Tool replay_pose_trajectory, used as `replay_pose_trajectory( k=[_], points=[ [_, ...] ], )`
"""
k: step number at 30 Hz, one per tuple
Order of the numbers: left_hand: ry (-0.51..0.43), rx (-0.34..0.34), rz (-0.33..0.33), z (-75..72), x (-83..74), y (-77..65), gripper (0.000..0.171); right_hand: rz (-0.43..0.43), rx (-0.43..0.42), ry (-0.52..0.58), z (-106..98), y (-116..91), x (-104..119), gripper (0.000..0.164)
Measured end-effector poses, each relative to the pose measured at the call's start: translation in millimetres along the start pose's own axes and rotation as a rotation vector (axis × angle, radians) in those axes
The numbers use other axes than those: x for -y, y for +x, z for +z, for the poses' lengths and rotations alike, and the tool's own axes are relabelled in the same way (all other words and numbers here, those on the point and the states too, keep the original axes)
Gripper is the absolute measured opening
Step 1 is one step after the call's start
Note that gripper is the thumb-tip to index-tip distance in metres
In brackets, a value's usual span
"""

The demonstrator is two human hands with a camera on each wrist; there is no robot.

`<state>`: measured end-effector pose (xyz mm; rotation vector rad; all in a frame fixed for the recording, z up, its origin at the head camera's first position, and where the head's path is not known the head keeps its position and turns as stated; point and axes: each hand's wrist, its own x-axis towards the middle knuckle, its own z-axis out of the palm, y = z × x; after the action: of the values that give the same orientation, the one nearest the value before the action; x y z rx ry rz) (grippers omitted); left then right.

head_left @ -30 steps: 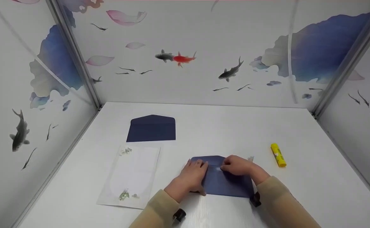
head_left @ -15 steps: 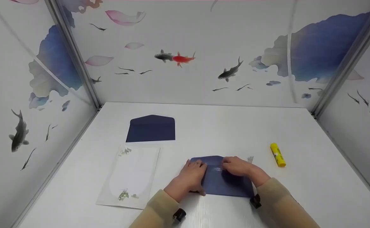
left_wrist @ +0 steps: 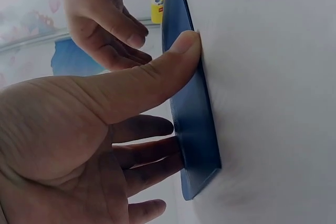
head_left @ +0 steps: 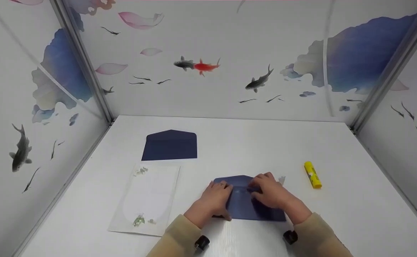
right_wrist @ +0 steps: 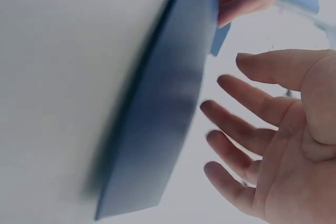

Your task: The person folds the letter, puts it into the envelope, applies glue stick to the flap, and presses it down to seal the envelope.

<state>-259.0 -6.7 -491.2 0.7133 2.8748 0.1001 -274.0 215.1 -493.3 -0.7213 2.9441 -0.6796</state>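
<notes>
Loosened since the earlier frame, the right hand (head_left: 273, 192) spreads released fingers over the smooth, dark-blue, shallow-peaked paper envelope (head_left: 242, 207). That envelope lies on the white table (head_left: 247, 146), its left side hidden by the left hand (head_left: 214, 198), whose straightened fingers rest on it. Beyond the right hand, a greyish patch (head_left: 282, 179) is indistinct.

Painted wall (head_left: 201, 98) — red fish (head_left: 205, 67), petals (head_left: 141, 20), posts (head_left: 83, 59)
</notes>
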Motion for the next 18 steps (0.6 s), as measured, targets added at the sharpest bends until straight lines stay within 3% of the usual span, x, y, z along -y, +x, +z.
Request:
replay_pose_trajectory(
  k=[5, 10, 14, 18],
  points=[
    [0.009, -0.009, 0.004, 0.7, -0.7, -1.0, 0.101, -0.121, 0.078, -0.049, -3.7, -14.9, 17.1, 0.018],
    [0.021, -0.012, 0.003, -0.2, -2.9, -4.3, 0.098, -0.15, 0.231, -0.084, -5.6, -28.7, 33.2, 0.022],
    [-0.001, -0.024, -0.011, 0.2, -7.5, -9.1, 0.094, -0.152, 0.329, -0.109, -4.3, -32.7, 37.5, 0.03],
    [0.005, -0.027, -0.004, 2.7, -17.9, -14.5, 0.071, -0.088, 0.364, -0.075, -1.1, -30.3, 34.8, 0.041]
  ],
)
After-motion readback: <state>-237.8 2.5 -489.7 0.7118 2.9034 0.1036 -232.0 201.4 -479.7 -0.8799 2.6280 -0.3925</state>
